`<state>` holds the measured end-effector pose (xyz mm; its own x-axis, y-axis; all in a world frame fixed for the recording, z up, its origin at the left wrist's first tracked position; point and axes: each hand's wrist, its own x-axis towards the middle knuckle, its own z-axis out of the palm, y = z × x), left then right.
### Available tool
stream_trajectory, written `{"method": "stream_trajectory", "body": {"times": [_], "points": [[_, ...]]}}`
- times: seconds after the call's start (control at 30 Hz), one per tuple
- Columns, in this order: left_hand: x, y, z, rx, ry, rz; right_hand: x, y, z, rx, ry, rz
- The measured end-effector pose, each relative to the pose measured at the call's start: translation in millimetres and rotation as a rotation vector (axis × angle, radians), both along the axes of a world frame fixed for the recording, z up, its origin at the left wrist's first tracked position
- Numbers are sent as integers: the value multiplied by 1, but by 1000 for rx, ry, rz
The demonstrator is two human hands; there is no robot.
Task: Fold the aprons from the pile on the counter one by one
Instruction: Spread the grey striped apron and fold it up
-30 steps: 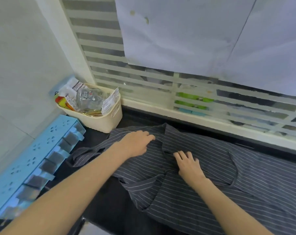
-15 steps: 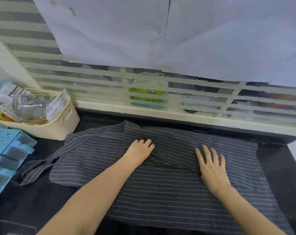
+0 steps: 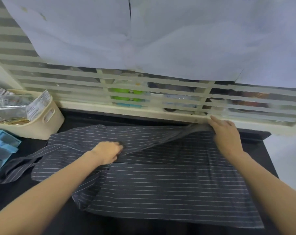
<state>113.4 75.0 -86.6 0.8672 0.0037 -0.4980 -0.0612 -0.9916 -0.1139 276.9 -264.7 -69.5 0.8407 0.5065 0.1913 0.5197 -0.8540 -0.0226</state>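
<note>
A dark grey apron with thin white stripes lies spread over the black counter. My left hand grips a fold of the cloth near the apron's middle, fingers curled into it. My right hand pinches the apron's far right edge and holds it lifted off the counter near the window ledge, so a taut flap of cloth stretches between the two hands. The apron's strap trails off to the left.
A cream basket full of packets stands at the back left. A light blue plastic rack sits at the left edge. A barred window with paper sheets backs the counter, which ends at the right.
My right hand has gone from lying flat on the apron to the far right edge and lifted it. My left hand has curled from flat into a grip on the cloth.
</note>
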Motion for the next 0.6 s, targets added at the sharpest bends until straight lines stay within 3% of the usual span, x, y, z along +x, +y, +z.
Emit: {"method": "stream_trajectory", "body": {"times": [0.07, 0.17, 0.3, 0.37, 0.43, 0.5, 0.6], "points": [[-8, -4, -5, 35, 186, 6, -6, -16, -13, -173, -9, 79], [-5, -3, -9, -15, 277, 43, -28, -31, -36, -618, 253, 19], [15, -2, 1, -285, 465, 157, -38, -19, -46, -792, 481, -122], [29, -7, 7, -406, 475, 208, -34, -3, -39, -751, 698, -142], [49, -10, 5, -443, 233, 211, -24, 16, -27, -532, 881, -117], [68, -9, -3, -309, -45, 163, -9, 36, -22, -336, 815, -51], [87, -6, -18, -57, -5, 115, 12, 52, -30, -322, 648, 29]]}}
